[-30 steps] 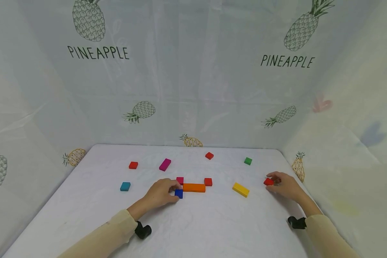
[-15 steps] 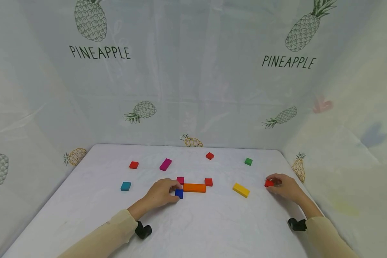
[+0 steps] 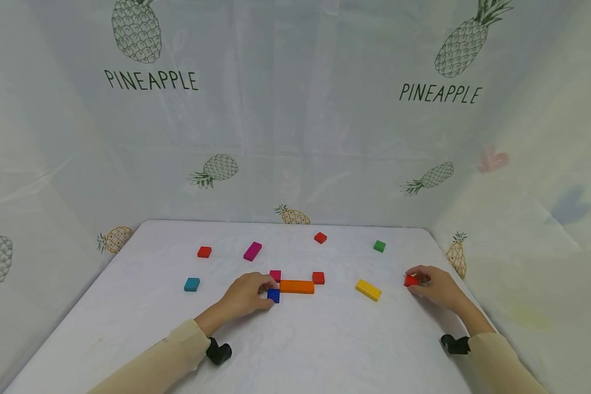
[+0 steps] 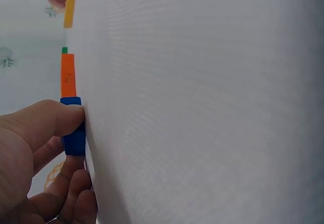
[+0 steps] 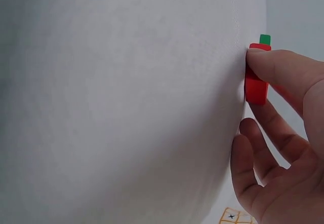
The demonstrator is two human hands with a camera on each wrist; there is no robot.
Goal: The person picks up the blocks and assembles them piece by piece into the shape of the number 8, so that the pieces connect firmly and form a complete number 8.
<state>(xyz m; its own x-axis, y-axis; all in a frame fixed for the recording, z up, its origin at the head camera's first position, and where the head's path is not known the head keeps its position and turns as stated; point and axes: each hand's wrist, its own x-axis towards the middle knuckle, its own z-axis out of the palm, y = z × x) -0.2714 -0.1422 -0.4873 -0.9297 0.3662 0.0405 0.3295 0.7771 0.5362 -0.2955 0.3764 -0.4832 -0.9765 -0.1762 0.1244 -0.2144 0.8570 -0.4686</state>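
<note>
The left hand (image 3: 243, 294) pinches a blue block (image 3: 273, 296) at the left end of an orange block (image 3: 297, 287); in the left wrist view the thumb lies across the blue block (image 4: 75, 142). A pink block (image 3: 275, 276) sits just behind, partly covered by the fingers. Behind the orange block's right end is a red block (image 3: 318, 278). At the table's right side the right hand (image 3: 437, 285) grips another red block (image 3: 411, 280) between thumb and fingers. In the right wrist view this red block (image 5: 256, 89) is low at the table surface.
Around them on the white table (image 3: 315, 345) lie a yellow block (image 3: 368, 290), a green block (image 3: 380, 246), a red block (image 3: 320, 238) at the back, a magenta block (image 3: 253, 251), a red block (image 3: 204, 252) and a teal block (image 3: 192, 284). A pineapple-print sheet (image 3: 285, 109) hangs behind.
Compared with a second ago, the right hand's fingers have closed in slightly around the red block. The left hand and the blue block have stayed in place.
</note>
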